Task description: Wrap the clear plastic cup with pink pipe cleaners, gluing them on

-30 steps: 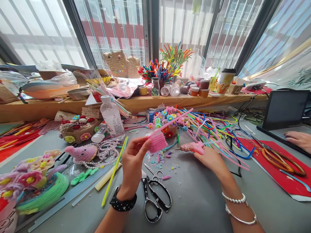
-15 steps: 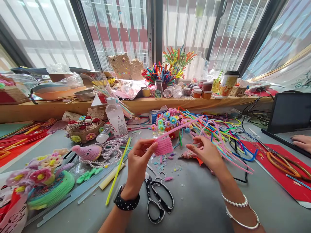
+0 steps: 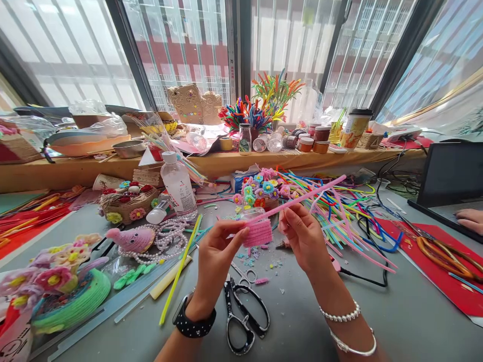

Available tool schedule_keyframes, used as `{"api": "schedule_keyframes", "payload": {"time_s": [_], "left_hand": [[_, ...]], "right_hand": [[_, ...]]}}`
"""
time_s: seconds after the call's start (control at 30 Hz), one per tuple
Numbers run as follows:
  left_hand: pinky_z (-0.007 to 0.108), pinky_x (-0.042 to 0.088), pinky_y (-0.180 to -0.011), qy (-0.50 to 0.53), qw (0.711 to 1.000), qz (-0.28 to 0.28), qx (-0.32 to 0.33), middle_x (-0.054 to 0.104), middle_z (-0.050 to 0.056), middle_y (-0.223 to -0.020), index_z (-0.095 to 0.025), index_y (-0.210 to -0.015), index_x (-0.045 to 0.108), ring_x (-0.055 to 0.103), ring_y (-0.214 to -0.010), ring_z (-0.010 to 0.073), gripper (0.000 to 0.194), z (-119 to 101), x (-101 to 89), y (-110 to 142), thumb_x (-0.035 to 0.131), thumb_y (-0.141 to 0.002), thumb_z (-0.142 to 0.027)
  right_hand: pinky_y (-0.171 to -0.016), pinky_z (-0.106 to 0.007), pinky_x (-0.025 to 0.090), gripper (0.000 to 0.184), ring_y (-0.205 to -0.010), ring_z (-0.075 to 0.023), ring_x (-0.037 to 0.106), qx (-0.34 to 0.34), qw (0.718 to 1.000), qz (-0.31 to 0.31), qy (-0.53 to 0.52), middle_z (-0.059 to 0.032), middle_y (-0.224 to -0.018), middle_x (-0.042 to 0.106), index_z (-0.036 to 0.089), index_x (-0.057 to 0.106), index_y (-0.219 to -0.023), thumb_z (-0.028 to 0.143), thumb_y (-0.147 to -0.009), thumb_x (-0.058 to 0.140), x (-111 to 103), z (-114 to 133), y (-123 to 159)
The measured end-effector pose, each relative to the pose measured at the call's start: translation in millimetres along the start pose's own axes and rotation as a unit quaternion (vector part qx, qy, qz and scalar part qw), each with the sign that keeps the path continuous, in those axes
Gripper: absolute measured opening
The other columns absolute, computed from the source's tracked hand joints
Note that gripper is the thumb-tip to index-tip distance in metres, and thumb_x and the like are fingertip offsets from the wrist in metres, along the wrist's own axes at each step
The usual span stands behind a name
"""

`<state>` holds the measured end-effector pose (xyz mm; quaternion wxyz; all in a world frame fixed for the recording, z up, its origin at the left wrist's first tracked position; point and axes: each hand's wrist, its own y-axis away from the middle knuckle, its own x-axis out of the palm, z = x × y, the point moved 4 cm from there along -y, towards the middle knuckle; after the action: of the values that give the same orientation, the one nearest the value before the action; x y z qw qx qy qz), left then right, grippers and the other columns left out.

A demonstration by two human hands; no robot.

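My left hand (image 3: 221, 254), closed, pinches a small pink panel (image 3: 258, 233) of side-by-side pipe-cleaner rows. From its top edge a loose length of pink pipe cleaner (image 3: 320, 189) slants up to the right. My right hand (image 3: 305, 239) is closed, its thumb and fingers pinched at this length just right of the panel; the fingertips' exact contact is partly hidden. Below the hands lie black-handled scissors (image 3: 245, 314) and small metal scissors (image 3: 247, 276), near a pink pipe-cleaner scrap (image 3: 261, 281). A pink glue gun (image 3: 334, 263) is mostly hidden behind my right hand.
Beyond my hands are a flower bouquet (image 3: 264, 188) and a heap of coloured pipe cleaners (image 3: 339, 221). A water bottle (image 3: 179, 186), bead strings (image 3: 166, 239) and glue sticks (image 3: 171, 278) lie left. Orange-handled scissors (image 3: 445, 259) and a laptop (image 3: 449, 181) with another person's hand (image 3: 470, 219) are right.
My right hand has moved left from beside the panel and its fingers have closed at the pink pipe cleaner. The free end now reaches farther right. My left hand keeps the panel, shifted slightly.
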<state>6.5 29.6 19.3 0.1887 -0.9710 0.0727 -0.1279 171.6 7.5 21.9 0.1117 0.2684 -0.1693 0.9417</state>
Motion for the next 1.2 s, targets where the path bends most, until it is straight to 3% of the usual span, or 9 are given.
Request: {"api": "schedule_keyframes", "payload": {"time_s": [0.53,0.7,1.2], "left_hand": [[0.011,0.052,-0.059,-0.031,0.999,-0.002,0.008,0.067,-0.003,-0.072,-0.019,-0.075,0.067,0.061,-0.067,0.0063,0.008,-7.0,3.8,1.2,0.069,-0.069,-0.016],[0.013,0.052,-0.058,-0.032,0.999,-0.008,0.009,0.067,-0.002,-0.072,-0.018,-0.075,0.067,0.062,-0.068,0.0077,0.007,-6.9,3.7,0.8,0.07,-0.069,-0.018],[0.016,0.053,-0.06,-0.031,0.999,-0.01,0.015,0.066,-0.001,-0.074,-0.019,-0.077,0.067,0.062,-0.069,0.0093,0.008,-4.0,-0.3,0.6,0.069,-0.069,-0.02]], "right_hand": [[-0.045,-0.02,0.034,0.021,-0.05,-0.0063,0.044,0.011,0.997,-0.053,0.048,0.0052,-0.056,0.052,0.019,0.06,-0.069,0.033,-0.063,0.074,0.4,3.3,4.5],[-0.041,-0.019,0.03,0.022,-0.05,-0.0069,0.044,0.011,0.997,-0.052,0.063,0.0053,-0.055,0.05,0.019,0.059,-0.07,0.034,-0.064,0.073,0.3,4.4,5.5],[-0.048,-0.02,0.034,0.019,-0.051,-0.0065,0.042,0.02,0.996,-0.04,0.077,0.0053,-0.056,0.05,0.019,0.058,-0.071,0.031,-0.067,0.071,-0.5,-0.1,5.9]]}}
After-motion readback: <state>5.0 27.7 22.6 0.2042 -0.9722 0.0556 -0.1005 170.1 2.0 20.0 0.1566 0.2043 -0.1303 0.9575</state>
